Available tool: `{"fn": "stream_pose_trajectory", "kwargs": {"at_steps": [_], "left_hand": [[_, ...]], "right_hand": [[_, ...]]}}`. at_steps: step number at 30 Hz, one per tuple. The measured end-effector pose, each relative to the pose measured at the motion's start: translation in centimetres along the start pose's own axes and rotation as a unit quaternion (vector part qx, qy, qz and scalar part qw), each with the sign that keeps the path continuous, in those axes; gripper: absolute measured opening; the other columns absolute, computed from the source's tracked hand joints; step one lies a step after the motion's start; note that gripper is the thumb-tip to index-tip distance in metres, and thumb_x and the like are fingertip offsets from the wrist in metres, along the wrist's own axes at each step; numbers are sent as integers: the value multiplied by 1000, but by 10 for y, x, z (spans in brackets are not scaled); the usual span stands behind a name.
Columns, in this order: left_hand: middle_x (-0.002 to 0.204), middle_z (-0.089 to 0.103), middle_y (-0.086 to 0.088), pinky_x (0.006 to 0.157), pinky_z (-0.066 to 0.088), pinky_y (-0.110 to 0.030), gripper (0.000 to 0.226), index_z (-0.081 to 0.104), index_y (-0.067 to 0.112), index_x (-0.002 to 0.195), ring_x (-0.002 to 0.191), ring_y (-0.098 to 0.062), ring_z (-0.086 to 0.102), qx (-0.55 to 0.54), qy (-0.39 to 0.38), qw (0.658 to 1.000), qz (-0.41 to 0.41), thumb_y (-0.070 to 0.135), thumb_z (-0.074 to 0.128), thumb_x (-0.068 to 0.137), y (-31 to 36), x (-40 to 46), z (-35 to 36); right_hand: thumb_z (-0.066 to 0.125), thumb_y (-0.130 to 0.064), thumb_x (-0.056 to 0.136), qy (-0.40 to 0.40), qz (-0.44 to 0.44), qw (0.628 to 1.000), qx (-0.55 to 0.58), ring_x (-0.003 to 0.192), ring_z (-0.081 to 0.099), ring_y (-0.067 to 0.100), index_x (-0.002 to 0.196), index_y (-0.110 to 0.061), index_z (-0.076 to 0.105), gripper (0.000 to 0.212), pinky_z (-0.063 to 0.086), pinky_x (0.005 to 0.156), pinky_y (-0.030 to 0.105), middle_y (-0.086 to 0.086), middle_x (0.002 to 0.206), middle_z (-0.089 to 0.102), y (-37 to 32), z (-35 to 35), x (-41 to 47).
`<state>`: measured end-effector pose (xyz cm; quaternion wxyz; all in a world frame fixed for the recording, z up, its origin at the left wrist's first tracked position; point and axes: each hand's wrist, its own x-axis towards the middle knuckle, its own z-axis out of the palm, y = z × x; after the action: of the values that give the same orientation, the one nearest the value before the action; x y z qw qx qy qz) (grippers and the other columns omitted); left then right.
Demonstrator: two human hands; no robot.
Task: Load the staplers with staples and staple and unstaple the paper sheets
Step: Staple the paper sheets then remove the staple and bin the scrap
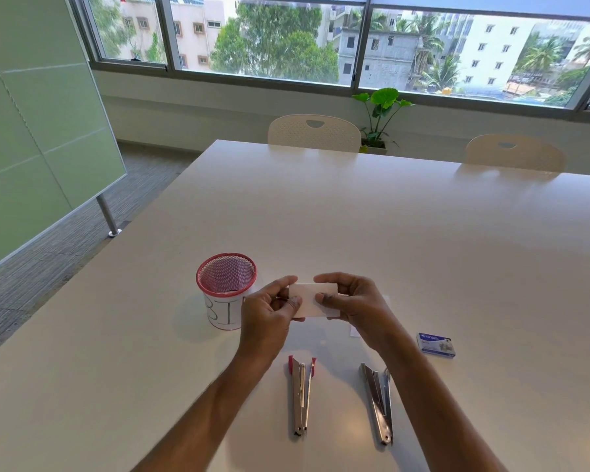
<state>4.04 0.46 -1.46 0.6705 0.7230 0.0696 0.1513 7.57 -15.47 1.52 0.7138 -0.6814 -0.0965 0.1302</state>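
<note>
Both hands hold a small white folded paper sheet (313, 299) above the table. My left hand (269, 315) pinches its left end, my right hand (349, 303) pinches its right end. Nearer to me, two metal staplers lie open on the table: one with red tips (300, 396) on the left, a plain silver one (378, 403) on the right. A blue staple box (436, 345) lies to the right. Another bit of white paper (354, 332) shows beneath my right wrist.
A red mesh pen cup (226, 289) with a white label stands left of my hands. The white table (389, 226) stretches far ahead. Two cream chairs (314, 132) and a potted plant (382, 117) stand beyond it. A green glass board (31, 131) stands at left.
</note>
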Motion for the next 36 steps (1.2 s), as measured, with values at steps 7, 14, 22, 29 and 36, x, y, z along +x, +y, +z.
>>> {"fn": "stream_pose_trajectory", "kwargs": {"at_steps": [7, 14, 22, 29, 36], "left_hand": [[112, 68, -4, 71, 57, -18, 42, 61, 15, 125, 96, -17, 65, 92, -25, 992, 88, 9, 68, 84, 0, -5, 1], [107, 66, 2, 68, 53, -8, 39, 62, 13, 123, 89, -8, 63, 119, -33, 984, 128, 9, 68, 85, 0, -7, 2], [87, 72, 7, 63, 54, -15, 11, 71, 30, 92, 82, -9, 67, 24, -44, 998, 30, 22, 68, 85, 6, -8, -2], [80, 71, 1, 64, 57, -28, 6, 71, 23, 79, 80, -17, 65, 37, 8, 999, -12, 19, 71, 83, 6, -7, -4], [75, 71, -4, 67, 60, -37, 8, 74, 16, 73, 79, -22, 66, 3, 25, 999, -25, 10, 75, 78, 6, -3, -4]], "right_hand": [[66, -14, 86, 7, -15, 1000, -22, 67, 61, 17, 85, -5, 73, 11, 47, 56, 22, 10, 76, 68, 0, 7, -1], [63, -5, 88, 39, -12, 998, -40, 57, 58, 15, 72, -7, 69, 17, 46, 51, 21, 6, 65, 65, 0, 14, -1], [65, -4, 87, 42, -23, 997, -61, 63, 56, 22, 62, -16, 69, 28, 44, 59, 33, 11, 67, 62, 5, 25, 0], [64, 0, 86, 16, -31, 994, -107, 66, 57, 18, 69, -13, 71, 22, 45, 62, 30, 8, 69, 66, 6, 17, 3], [69, -3, 83, 39, -34, 985, -164, 54, 48, 15, 60, -17, 68, 27, 41, 57, 26, 4, 57, 59, 2, -10, 8]]}}
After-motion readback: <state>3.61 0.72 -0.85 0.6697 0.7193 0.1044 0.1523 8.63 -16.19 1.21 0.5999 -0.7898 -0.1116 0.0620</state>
